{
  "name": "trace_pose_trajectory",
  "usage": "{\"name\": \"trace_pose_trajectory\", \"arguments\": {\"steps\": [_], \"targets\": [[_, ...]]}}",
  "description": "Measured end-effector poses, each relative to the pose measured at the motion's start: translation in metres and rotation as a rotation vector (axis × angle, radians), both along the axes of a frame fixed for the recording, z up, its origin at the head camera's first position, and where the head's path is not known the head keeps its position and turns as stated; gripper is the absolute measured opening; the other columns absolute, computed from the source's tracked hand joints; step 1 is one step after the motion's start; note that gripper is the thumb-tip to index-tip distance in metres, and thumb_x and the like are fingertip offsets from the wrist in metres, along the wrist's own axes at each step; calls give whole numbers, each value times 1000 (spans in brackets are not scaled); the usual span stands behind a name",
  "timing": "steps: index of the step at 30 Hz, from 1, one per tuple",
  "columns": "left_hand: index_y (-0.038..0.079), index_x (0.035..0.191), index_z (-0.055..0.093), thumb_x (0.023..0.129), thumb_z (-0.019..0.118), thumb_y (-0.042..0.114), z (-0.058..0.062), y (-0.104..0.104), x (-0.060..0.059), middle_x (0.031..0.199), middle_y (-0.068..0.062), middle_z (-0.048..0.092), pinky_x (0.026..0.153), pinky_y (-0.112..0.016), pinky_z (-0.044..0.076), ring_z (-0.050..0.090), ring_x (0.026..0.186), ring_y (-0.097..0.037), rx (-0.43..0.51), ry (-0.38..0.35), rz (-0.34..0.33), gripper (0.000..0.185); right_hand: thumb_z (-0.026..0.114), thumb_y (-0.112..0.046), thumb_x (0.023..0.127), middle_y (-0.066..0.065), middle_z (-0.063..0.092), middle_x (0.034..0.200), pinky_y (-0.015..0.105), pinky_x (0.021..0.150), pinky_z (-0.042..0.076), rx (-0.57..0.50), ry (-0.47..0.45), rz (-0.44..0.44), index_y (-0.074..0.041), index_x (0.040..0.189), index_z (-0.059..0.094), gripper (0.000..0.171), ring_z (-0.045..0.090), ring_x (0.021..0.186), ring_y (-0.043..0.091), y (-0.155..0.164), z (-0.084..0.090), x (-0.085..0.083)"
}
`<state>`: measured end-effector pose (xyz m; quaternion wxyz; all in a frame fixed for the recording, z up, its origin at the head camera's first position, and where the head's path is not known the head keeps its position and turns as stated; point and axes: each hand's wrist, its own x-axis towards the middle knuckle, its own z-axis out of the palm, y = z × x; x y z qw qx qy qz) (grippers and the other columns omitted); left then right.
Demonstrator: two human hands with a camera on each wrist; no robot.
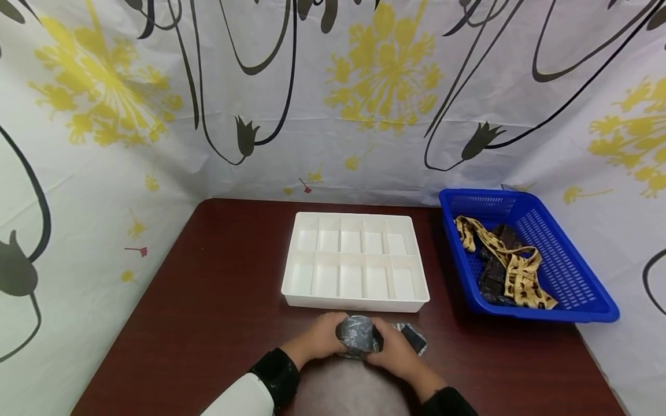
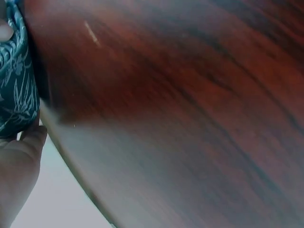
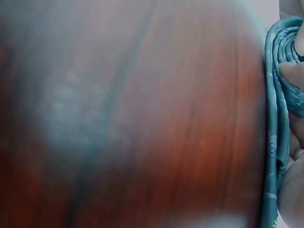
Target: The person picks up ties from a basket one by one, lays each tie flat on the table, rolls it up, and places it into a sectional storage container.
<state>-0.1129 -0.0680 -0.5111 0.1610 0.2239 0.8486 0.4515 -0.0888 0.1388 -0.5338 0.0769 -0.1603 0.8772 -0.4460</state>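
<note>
A grey-blue patterned necktie (image 1: pixel 357 333), partly rolled into a coil, is between my two hands near the front of the table. My left hand (image 1: pixel 324 338) grips the coil from its left side, fingers round the edge. From the right, my right hand (image 1: pixel 396 351) holds the coil with thumb and fingers. The tie's loose end, with a dark patch, lies on the table beyond the right hand. In the right wrist view, the coiled layers of the necktie (image 3: pixel 271 137) show edge-on, with fingertips pressed at their centre. The left wrist view shows the roll's patterned outer face.
Behind the hands stands a white divided tray (image 1: pixel 355 303) with two rows of compartments. A blue basket (image 1: pixel 572 271) at the right holds a yellow patterned necktie (image 1: pixel 522 280) and dark patterned fabric (image 1: pixel 493 277). The brown table (image 1: pixel 218 277) meets a patterned curtain at the back.
</note>
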Motion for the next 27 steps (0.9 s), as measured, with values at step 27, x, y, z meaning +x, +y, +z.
{"name": "trace_pose_trajectory", "arguments": {"steps": [27], "targets": [[14,93,62,71,78,14,8,9,4,85,10,61,77,-23,46,52,81,-4,-200,151,0,28,74,9,60,19,60,122,52,96,44,136,40,143,6,128,51,72,56,114,34,1,16,-7]]}}
